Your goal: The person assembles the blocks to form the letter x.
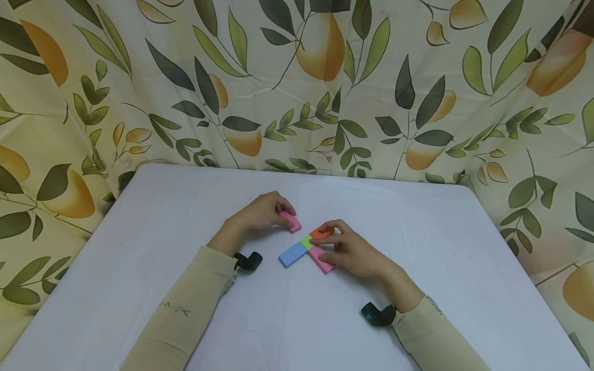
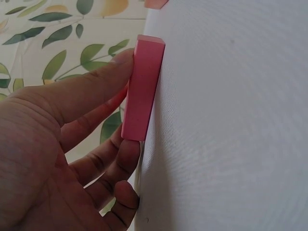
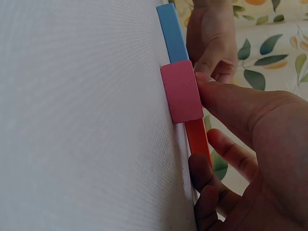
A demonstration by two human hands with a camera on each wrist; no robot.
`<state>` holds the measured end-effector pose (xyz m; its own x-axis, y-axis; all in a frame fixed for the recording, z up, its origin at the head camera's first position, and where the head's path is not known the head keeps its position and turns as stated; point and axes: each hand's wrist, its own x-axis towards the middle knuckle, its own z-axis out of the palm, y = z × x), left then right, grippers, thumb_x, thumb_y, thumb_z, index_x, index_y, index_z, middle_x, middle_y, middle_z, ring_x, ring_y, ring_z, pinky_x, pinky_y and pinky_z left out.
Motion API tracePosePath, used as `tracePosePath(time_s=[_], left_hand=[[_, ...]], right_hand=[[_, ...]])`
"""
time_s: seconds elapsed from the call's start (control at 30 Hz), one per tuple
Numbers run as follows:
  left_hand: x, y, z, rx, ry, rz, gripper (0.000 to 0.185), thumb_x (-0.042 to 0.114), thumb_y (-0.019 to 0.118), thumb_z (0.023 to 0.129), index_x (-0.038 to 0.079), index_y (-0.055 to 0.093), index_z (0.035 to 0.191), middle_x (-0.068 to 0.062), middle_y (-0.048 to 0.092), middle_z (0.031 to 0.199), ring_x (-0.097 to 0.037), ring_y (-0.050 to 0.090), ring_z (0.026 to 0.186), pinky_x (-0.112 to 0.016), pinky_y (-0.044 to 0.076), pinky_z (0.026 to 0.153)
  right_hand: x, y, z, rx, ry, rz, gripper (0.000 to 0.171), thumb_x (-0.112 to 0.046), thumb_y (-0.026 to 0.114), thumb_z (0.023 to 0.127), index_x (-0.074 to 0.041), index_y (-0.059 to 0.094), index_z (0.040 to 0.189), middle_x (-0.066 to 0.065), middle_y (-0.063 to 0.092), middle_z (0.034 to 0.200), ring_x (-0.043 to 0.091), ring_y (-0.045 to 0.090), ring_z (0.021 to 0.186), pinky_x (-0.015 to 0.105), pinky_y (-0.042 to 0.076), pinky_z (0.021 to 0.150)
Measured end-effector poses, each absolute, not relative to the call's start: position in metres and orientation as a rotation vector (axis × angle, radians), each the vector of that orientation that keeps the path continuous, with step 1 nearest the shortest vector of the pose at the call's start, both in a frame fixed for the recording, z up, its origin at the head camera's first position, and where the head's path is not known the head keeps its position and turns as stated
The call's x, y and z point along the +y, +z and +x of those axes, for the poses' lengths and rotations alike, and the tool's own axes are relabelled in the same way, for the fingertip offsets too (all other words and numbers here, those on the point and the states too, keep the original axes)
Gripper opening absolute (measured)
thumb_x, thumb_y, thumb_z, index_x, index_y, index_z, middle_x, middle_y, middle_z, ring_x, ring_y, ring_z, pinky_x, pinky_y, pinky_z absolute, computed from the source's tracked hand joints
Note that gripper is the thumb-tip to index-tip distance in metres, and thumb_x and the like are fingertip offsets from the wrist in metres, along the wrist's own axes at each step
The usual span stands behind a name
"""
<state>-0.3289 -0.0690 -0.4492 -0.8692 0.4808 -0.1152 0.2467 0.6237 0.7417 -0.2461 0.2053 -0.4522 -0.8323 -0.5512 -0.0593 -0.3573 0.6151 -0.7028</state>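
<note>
My left hand (image 1: 265,211) pinches a pink block (image 2: 144,89) between thumb and fingers, low over the white table. Right of it, several flat blocks lie joined on the table. A small green square (image 1: 307,242) sits in the middle, with a blue block (image 1: 293,255) running to the lower left. An orange block (image 1: 320,233) extends to the upper right, and a second pink block (image 3: 183,91) points to the lower right. My right hand (image 1: 355,250) rests over this group, its thumb on the second pink block and its fingertips at the orange and green ones.
The white table (image 1: 232,319) lies under both forearms. Behind it hangs a curtain (image 1: 287,118) with leaves and fruit. Black wrist cameras (image 1: 249,262) are strapped at both beige sleeves.
</note>
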Motion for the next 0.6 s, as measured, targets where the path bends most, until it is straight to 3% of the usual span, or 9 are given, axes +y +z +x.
tracePosePath(time_s=[0.6], left_hand=[[-0.0691,-0.4513,-0.3310,2.535,1.086,0.650,0.023,0.031,0.082,0.077,0.026,0.073,0.097,0.007,0.059,0.102,-0.014,0.053,0.098,-0.033,0.043,0.086]], right_hand=[[0.2055,-0.4530,-0.2448,2.544,-1.072,-0.708,0.034,-0.028,0.070,0.089,-0.031,0.066,0.123,-0.008,0.038,0.140,0.021,0.037,0.134,0.045,0.038,0.103]])
